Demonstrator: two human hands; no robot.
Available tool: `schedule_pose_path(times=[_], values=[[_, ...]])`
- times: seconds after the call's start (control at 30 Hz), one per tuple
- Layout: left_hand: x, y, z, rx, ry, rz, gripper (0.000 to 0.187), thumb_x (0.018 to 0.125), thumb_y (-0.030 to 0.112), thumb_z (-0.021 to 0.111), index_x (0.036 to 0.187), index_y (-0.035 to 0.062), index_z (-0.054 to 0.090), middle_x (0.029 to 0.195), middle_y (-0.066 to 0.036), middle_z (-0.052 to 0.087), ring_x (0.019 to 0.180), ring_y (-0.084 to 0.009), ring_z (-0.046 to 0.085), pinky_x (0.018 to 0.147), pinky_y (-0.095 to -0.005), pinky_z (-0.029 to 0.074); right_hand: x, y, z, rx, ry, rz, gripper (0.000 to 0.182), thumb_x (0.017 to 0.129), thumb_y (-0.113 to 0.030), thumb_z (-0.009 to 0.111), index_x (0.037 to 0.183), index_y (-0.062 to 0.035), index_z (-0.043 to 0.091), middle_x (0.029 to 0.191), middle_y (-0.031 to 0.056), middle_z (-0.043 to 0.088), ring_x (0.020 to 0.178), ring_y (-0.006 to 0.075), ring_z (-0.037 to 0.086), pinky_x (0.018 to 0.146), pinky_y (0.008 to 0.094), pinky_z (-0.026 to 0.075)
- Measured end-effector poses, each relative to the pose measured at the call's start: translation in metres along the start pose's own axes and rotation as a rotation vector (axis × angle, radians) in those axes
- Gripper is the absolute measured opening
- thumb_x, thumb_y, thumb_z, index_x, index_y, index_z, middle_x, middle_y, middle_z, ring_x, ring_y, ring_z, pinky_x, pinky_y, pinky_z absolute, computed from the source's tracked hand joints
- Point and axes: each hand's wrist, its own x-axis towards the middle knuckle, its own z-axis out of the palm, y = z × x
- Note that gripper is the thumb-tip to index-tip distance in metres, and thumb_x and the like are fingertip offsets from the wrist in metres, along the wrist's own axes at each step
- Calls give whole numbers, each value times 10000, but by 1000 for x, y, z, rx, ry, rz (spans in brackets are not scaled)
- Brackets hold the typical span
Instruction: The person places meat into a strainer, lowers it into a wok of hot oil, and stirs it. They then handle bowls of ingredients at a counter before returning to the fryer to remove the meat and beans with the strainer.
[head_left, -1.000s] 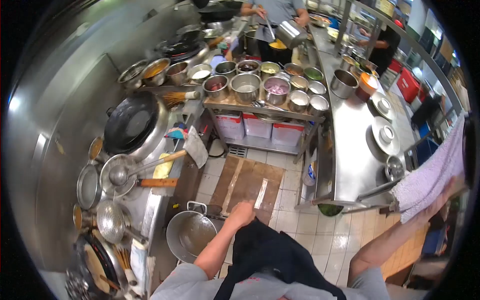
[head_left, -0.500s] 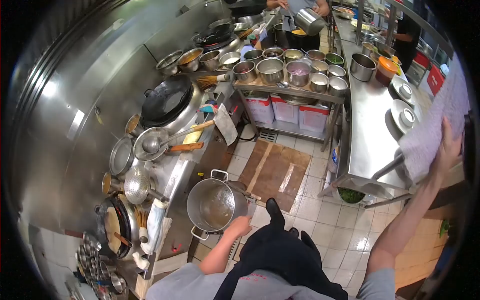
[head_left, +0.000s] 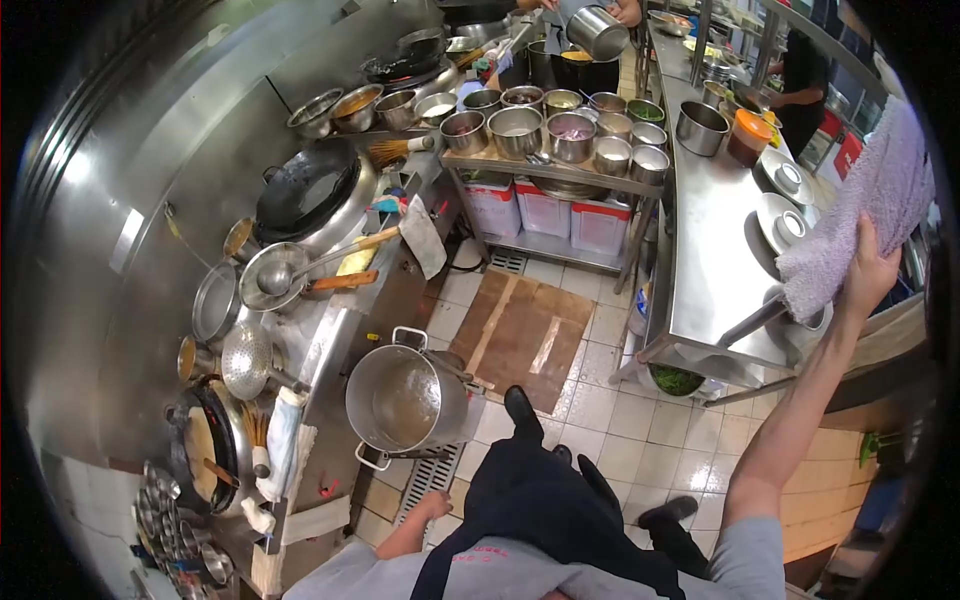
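Note:
My right hand (head_left: 868, 272) is raised at the far right, its fingers closed on a pale purple towel (head_left: 850, 225). The towel hangs over the metal rack at the end of the steel counter, and its folds hide part of my fingers. My left hand (head_left: 428, 507) hangs low beside my body, above the floor drain, with its fingers curled in and nothing visible in them. Just beyond it stands a large two-handled stockpot (head_left: 365, 400), its inside bare but for a wet-looking, stained bottom. Two white plates with small bowls (head_left: 790, 226) sit near the towel.
Along the left run woks (head_left: 315, 190), a ladle (head_left: 275, 278) and a perforated skimmer (head_left: 247, 360). Ahead, a steel stand carries several ingredient pots (head_left: 516, 132). A brown mat (head_left: 525, 335) lies on the tiles. A co-worker's hands tilt a metal pot (head_left: 597, 33) at the back.
My left hand has drawn back from the stockpot toward my body. My right hand stays at the towel, and the whole view has shifted slightly.

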Motion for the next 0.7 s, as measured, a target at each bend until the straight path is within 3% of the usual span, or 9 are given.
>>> schedule_pose_path(times=[0.07,0.1,0.2,0.33,0.4,0.43,0.53,0.63,0.7], values=[[19,-42,42,107,-204,147,249,709,179,585,912,52,654,988,-196,630,949,-325,605,773,-373,508,1,-4,0,-6,0,-4,300,814,-81,645,1062,70,567,1035,114,614,898,166,577,815,270,441],[19,-44,47,72,-257,116,227,705,170,589,887,51,655,972,-188,634,935,-314,611,749,-362,517,1,-4,-1,-19,0,-3,303,807,-78,653,1056,72,568,1028,120,615,889,168,581,805,272,447],[15,-44,64,-208,-321,-188,179,680,142,607,825,46,651,924,-162,644,881,-283,630,670,-332,542,0,-3,0,6,6,19,298,800,-74,662,1044,72,574,1023,124,617,880,168,584,794,273,454],[36,-84,95,-180,-107,82,210,683,125,614,866,30,649,869,-140,654,809,-263,645,625,-304,541,-4,-11,5,9,27,19,281,798,-74,663,1027,68,585,1013,122,621,873,169,588,790,270,455],[40,-70,79,-246,-61,22,234,698,117,607,911,29,650,840,-140,656,784,-247,649,620,-290,534,-4,-11,5,10,24,8,270,799,-73,662,1019,65,589,1005,121,624,868,170,591,785,266,456],[30,-40,55,-561,-72,-280,351,709,164,599,1036,42,630,818,-163,654,772,-246,648,624,-300,528,-3,-10,4,11,25,4,265,799,-73,662,1016,63,591,1001,120,626,865,170,593,783,265,457],[47,-43,54,-458,58,-169,471,682,196,612,1132,59,594,827,-176,654,758,-253,646,654,-330,522,-2,-5,2,-44,48,39,253,805,-75,657,1010,60,594,999,116,627,865,170,596,782,264,461],[28,-3,18,-504,26,-246,487,678,210,613,1139,55,589,829,-171,657,746,-252,646,688,-339,510,4,9,-3,-1,3,25,251,813,-87,652,1011,55,595,991,107,631,861,166,598,778,265,465],[44,-28,40,-527,78,-211,483,675,197,621,1134,51,590,828,-165,654,733,-247,644,677,-344,514,3,9,-4,-13,-13,-1,247,818,-94,648,1013,50,597,981,101,635,857,164,599,777,266,467]])
